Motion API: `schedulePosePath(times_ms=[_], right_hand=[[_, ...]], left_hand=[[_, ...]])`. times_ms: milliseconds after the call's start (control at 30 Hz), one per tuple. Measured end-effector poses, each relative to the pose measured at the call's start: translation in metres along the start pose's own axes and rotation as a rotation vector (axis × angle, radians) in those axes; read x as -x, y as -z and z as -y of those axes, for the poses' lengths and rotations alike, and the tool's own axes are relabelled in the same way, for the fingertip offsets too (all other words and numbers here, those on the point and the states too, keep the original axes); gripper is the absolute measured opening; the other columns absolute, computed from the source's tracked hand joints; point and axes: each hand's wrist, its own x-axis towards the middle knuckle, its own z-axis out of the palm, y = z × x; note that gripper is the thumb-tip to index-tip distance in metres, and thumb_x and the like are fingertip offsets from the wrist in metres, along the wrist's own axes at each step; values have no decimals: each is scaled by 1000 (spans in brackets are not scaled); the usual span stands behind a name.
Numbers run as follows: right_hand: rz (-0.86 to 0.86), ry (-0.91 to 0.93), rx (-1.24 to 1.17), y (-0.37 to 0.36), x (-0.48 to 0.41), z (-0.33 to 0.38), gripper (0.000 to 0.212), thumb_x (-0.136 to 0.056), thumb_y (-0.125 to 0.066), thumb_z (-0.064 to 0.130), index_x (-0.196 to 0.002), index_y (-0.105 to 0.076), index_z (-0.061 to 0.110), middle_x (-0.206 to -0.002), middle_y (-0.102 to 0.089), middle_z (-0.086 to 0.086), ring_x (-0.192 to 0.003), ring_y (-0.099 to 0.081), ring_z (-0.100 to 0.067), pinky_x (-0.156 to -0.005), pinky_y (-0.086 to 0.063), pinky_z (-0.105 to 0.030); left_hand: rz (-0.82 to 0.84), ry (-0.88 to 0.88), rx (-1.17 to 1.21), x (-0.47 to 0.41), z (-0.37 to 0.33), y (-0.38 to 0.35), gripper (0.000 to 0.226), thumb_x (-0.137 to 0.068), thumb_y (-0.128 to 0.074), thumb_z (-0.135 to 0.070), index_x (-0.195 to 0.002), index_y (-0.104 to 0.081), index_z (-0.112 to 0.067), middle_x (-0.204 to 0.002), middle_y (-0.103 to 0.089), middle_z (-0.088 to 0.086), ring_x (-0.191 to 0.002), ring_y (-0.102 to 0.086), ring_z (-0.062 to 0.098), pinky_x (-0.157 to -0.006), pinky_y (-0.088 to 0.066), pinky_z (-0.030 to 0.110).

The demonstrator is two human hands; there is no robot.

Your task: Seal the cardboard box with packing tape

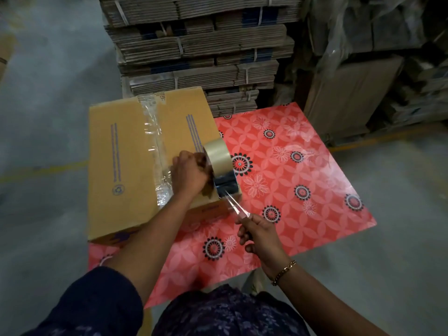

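Note:
A closed brown cardboard box [116, 166] lies on a red flowered table [303, 180], with a strip of clear tape [155, 146] running along its top seam. My left hand [190, 173] grips a tape dispenser [219, 163] carrying a tan roll, held over the box's right near corner. A stretch of clear tape runs from the dispenser down to my right hand [259, 232], which pinches its free end above the table.
Tall stacks of strapped flat cardboard [198, 44] stand just behind the box. Plastic-wrapped cartons [363, 69] sit at the back right. Grey concrete floor [43, 81] with a yellow line surrounds the table.

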Motion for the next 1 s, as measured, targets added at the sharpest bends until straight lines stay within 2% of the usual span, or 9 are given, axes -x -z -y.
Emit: schedulePosePath(times_ms=[100, 233, 367, 467, 600, 700, 867, 933, 1000], right_hand=[[17, -9, -16, -1, -1, -2, 21, -98, -61, 26, -93, -68, 7, -62, -62, -1, -50, -52, -11, -46, -34, -23], [38, -5, -28, -3, -1, -5, 23, -98, -62, 31, -92, -68, 9, -62, -61, 0, -50, -52, -11, -47, -36, -22], [47, 3, -40, -1, -2, -5, 24, -98, -62, 32, -93, -68, 9, -62, -60, 1, -50, -52, -10, -47, -37, -22], [71, 21, -37, -1, -2, -3, 22, -99, -60, 31, -90, -68, 12, -62, -59, 0, -49, -52, -10, -46, -37, -21], [114, 33, -26, 2, 0, 2, 22, -100, -60, 30, -86, -69, 15, -62, -57, -1, -49, -51, -10, -46, -37, -21], [155, 18, -21, 7, -1, 6, 23, -97, -62, 36, -87, -70, 17, -65, -58, -2, -51, -52, -12, -47, -37, -22], [306, -92, -100, 22, -6, 6, 54, -92, -51, 66, -105, -66, 16, -73, -64, -3, -58, -57, -16, -51, -39, -26], [261, 29, 26, 37, -12, 2, 57, -83, -60, 71, -105, -63, 19, -78, -66, -4, -61, -60, -17, -52, -43, -28], [139, 299, 336, 53, -19, 0, 45, -81, -72, 59, -110, -60, 27, -82, -66, -1, -65, -63, -17, -56, -49, -34]], left_hand=[[-83, -7, -19, 2, 18, 4, 55, -85, -69, -47, -129, -58, -17, -123, -58, 14, -116, -51, 39, -93, -42, 48], [-143, -272, 160, 46, 22, 9, 29, -85, -64, -22, -112, -66, -13, -113, -60, 9, -109, -55, 30, -92, -48, 47], [-70, -480, 144, 111, 12, 6, 28, -83, -68, -9, -110, -67, -15, -109, -58, 5, -107, -53, 23, -91, -46, 35], [-70, -556, 111, 134, 4, -3, 24, -83, -69, -7, -106, -66, -14, -105, -56, 4, -100, -53, 21, -83, -48, 35], [-96, -500, 169, 141, 0, -11, 8, -89, -69, -14, -97, -67, -13, -95, -55, 3, -90, -54, 18, -75, -47, 35], [-72, -445, 225, 141, -3, -14, 4, -91, -66, -17, -93, -67, -14, -92, -53, 0, -86, -54, 17, -72, -47, 37], [-54, -365, 351, 140, -11, -13, 6, -91, -69, -13, -94, -66, -18, -93, -52, -6, -84, -56, 7, -71, -45, 26], [-51, -331, 388, 140, -10, -12, 3, -92, -69, -16, -93, -67, -18, -94, -53, -6, -84, -58, 6, -70, -47, 27], [-42, -301, 404, 140, -8, -11, 3, -91, -70, -17, -91, -67, -18, -94, -53, -6, -83, -60, 8, -70, -50, 32]])
